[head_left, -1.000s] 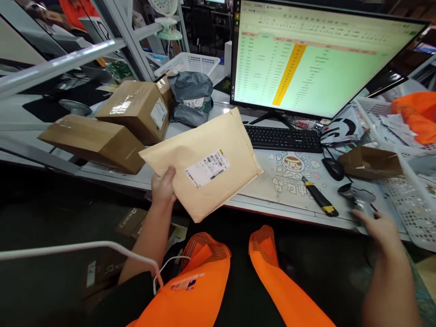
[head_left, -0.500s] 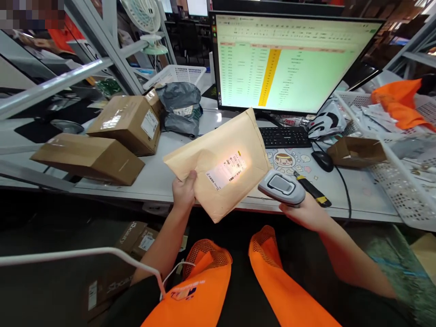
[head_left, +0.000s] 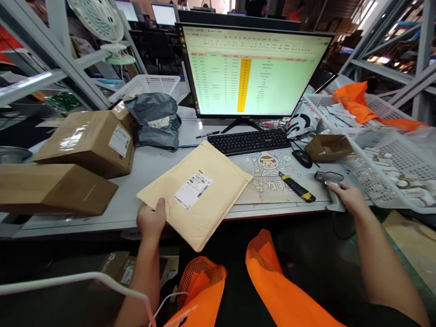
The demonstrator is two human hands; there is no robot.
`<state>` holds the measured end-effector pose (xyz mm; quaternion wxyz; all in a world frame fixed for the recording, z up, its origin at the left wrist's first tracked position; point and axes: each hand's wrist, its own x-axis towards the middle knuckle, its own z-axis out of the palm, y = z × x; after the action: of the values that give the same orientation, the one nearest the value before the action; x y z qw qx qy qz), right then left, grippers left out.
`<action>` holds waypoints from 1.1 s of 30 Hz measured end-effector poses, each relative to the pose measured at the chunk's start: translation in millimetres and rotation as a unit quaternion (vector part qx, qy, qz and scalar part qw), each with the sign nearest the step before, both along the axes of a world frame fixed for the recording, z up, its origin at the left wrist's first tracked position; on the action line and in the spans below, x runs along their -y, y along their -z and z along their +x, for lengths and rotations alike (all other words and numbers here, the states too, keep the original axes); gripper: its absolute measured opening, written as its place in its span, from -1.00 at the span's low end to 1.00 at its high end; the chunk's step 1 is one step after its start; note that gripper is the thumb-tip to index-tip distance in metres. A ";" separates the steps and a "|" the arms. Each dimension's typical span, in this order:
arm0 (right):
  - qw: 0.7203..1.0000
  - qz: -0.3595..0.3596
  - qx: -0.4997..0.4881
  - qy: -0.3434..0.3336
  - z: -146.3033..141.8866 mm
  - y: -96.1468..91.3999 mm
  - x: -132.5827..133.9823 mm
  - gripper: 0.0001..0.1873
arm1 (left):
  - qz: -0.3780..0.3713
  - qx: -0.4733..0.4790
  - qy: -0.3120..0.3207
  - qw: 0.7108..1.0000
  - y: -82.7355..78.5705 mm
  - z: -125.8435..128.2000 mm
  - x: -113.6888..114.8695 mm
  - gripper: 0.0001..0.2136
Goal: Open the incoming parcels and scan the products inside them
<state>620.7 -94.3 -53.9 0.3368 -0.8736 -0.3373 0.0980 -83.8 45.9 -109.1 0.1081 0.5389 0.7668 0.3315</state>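
My left hand point(head_left: 152, 219) grips the lower left side of a tan padded envelope point(head_left: 218, 186), thumb on top. A white printed label point(head_left: 193, 190) faces up on it. The envelope is tilted over the desk's front edge, in front of the keyboard. At the right, my right hand point(head_left: 347, 196) is closed round the handle of a grey barcode scanner point(head_left: 332, 186), held at the desk's front edge with its head pointing left. Between envelope and scanner lies a black and yellow utility knife point(head_left: 297, 186) on the desk mat.
Cardboard boxes point(head_left: 85, 141) and a grey plastic parcel point(head_left: 155, 122) stand on the left. A monitor point(head_left: 255, 72) rises behind the keyboard point(head_left: 250, 141). The mouse point(head_left: 302, 159), a small open box point(head_left: 329, 147) and white baskets point(head_left: 366, 181) are on the right.
The scanner has moved right, away from the envelope, and its light no longer falls on the label. The envelope has come lower and flatter. The view has turned somewhat to the right.
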 end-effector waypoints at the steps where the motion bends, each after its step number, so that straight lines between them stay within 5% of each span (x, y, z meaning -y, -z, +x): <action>1: 0.998 -0.036 0.034 0.023 3.7 1.0 1.5 -0.63 | -0.013 -0.020 -0.004 1.000 0.0 3.1 0.4 -0.32; 5: 0.973 -0.069 0.214 0.047 -22.4 -10.6 -18.9 -0.47 | -0.024 -0.063 -0.023 0.997 2.3 10.4 2.5 -0.26; 10: 0.956 -0.001 0.180 -0.230 -102.3 -29.9 -138.5 -0.57 | -0.034 -0.067 -0.041 0.996 7.0 9.9 2.6 -0.23; 13: 0.930 -0.041 0.225 -0.289 -137.1 -31.1 -207.2 -0.42 | -0.011 -0.062 -0.022 0.998 7.5 9.7 4.5 -0.27; 17: 0.918 -0.109 0.239 -0.296 -155.9 -23.1 -244.3 -0.31 | 0.008 -0.040 -0.007 0.999 4.9 10.6 6.9 -0.38; 22: 0.927 -0.112 0.255 -0.251 -160.3 -18.7 -255.0 -0.32 | 0.020 0.008 -0.015 1.000 0.6 10.9 5.4 -0.53; 25: 0.928 -0.097 0.254 -0.255 -159.9 -23.8 -245.8 -0.32 | -0.008 0.115 -0.010 0.993 -0.4 5.4 0.5 -0.53; 29: 0.927 -0.104 0.215 -0.289 -146.7 -23.2 -189.6 -0.27 | 0.014 0.361 0.005 0.932 -11.7 -12.8 -21.3 -0.38; 31: 0.925 -0.139 0.189 -0.298 -134.6 -14.7 -148.3 -0.29 | 0.046 0.335 0.009 0.941 -26.8 -23.0 -40.6 -0.29; 33: 0.926 -0.134 0.206 -0.288 -123.1 -1.2 -108.4 -0.28 | 0.015 0.207 0.035 0.978 -46.1 -28.2 -64.7 -0.30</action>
<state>497.6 14.1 -52.7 0.0967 -0.7770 -0.6198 0.0526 -112.0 110.6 -63.0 0.2679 0.4868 0.7036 0.4429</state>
